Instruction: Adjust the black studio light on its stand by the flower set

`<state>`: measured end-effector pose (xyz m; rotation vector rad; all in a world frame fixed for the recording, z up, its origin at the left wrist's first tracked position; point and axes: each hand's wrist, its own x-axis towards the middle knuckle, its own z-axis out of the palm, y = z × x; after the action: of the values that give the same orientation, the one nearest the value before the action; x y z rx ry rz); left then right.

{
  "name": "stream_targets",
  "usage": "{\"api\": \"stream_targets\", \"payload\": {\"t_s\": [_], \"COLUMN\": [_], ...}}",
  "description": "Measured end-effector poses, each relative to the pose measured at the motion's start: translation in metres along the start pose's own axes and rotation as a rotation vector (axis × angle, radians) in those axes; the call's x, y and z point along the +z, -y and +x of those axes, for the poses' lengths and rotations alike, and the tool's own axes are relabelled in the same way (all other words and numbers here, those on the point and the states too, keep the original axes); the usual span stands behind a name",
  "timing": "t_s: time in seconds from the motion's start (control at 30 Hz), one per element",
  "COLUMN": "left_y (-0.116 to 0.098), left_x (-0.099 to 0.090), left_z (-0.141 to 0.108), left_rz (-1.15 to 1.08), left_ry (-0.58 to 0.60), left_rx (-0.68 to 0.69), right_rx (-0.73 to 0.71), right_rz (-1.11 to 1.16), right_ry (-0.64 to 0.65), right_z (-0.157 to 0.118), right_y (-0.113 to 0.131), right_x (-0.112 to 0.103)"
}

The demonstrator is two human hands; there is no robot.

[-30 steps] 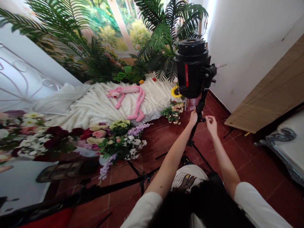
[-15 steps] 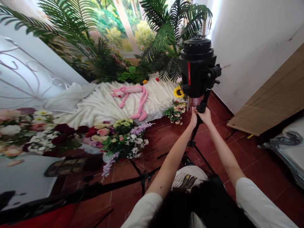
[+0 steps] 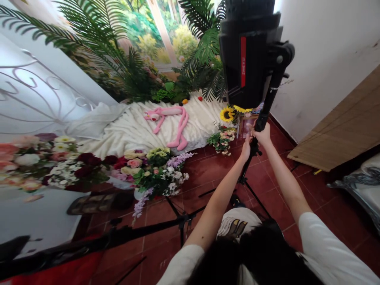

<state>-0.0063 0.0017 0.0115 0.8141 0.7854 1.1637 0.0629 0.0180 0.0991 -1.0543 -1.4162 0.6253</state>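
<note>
A black studio light (image 3: 249,59) with a red stripe tops a black stand (image 3: 268,101) in front of me. Wrapped round the stand's pole below the light is my right hand (image 3: 263,134). My left hand (image 3: 247,147) grips the same pole slightly lower, its fingers close to the right hand. The stand's legs (image 3: 255,194) spread on the red tiled floor near my shoe (image 3: 236,201).
A pink plush toy (image 3: 175,113) lies on white fur cloth (image 3: 130,122). Flowers (image 3: 151,170) stand left of centre, a second black stand (image 3: 118,237) crosses the lower left, palm leaves (image 3: 204,47) rise behind, and a wooden panel (image 3: 341,118) leans at right.
The light has risen and looks larger, showing more of the pole under it. My right hand has moved up and a little right with it; my left hand has shifted slightly right.
</note>
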Motion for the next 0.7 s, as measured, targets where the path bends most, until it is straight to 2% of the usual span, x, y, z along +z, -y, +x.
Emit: {"api": "stream_targets", "payload": {"t_s": [0.27,0.43,0.5,0.57,0.7], "left_y": [-0.006,-0.003,-0.001,0.001,0.005], "left_x": [-0.007,-0.006,-0.005,-0.006,-0.008], "left_z": [-0.013,-0.017,-0.017,-0.017,-0.015], "left_rz": [0.113,0.152,0.168,0.172,0.204], "left_ry": [0.172,0.094,0.077,0.085,0.069], "left_rx": [0.067,0.167,0.200,0.202,0.186], "right_rx": [-0.047,-0.053,-0.068,-0.090,-0.100], "right_rz": [0.134,0.138,0.061,-0.031,-0.142], "right_ry": [0.158,0.300,0.291,0.225,0.091], "right_z": [0.029,0.029,0.026,0.020,-0.015], "right_y": [0.022,0.032,0.036,0.038,0.030], "right_x": [-0.009,-0.015,-0.020,-0.026,-0.044]}}
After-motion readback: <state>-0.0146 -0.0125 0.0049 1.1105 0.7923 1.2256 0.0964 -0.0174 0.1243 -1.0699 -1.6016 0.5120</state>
